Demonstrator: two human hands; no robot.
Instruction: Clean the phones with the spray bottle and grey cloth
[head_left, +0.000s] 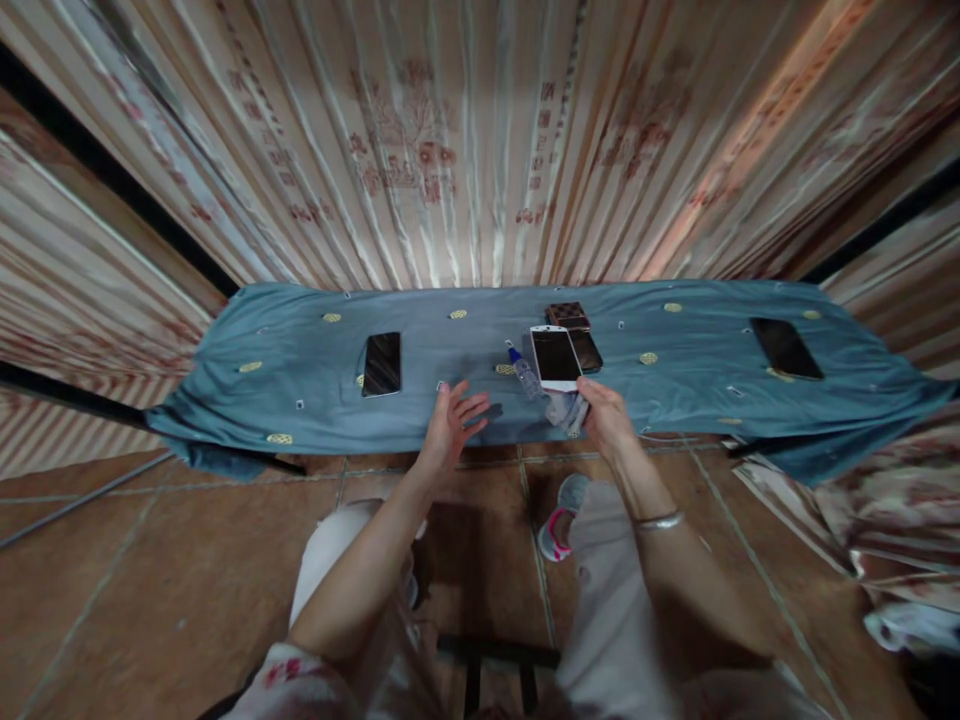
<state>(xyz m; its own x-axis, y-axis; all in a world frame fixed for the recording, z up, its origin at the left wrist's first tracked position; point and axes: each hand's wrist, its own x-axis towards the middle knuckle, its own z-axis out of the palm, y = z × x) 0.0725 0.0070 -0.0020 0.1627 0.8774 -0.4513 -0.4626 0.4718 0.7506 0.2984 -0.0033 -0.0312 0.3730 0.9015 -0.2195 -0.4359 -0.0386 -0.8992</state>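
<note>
My right hand [606,415] grips a white smartphone [556,357] with a dark screen by its lower right corner, tilted up above the cloth. My left hand [454,422] hovers over the front edge of the table with fingers spread and nothing in them. Beside the white phone lies a small clear bottle with a blue top [523,372]. A grey cloth [564,411] lies under the phone's lower edge. Behind the phone are a checkered brown case [568,316] and a dark phone-like object [587,351], partly covered.
A blue patterned cloth [300,350] covers the long narrow table. One black phone [382,364] lies on its left part, another dark phone [786,348] on its right. Striped curtains [480,150] hang behind and at both sides, with dark poles [120,170] near the table's ends.
</note>
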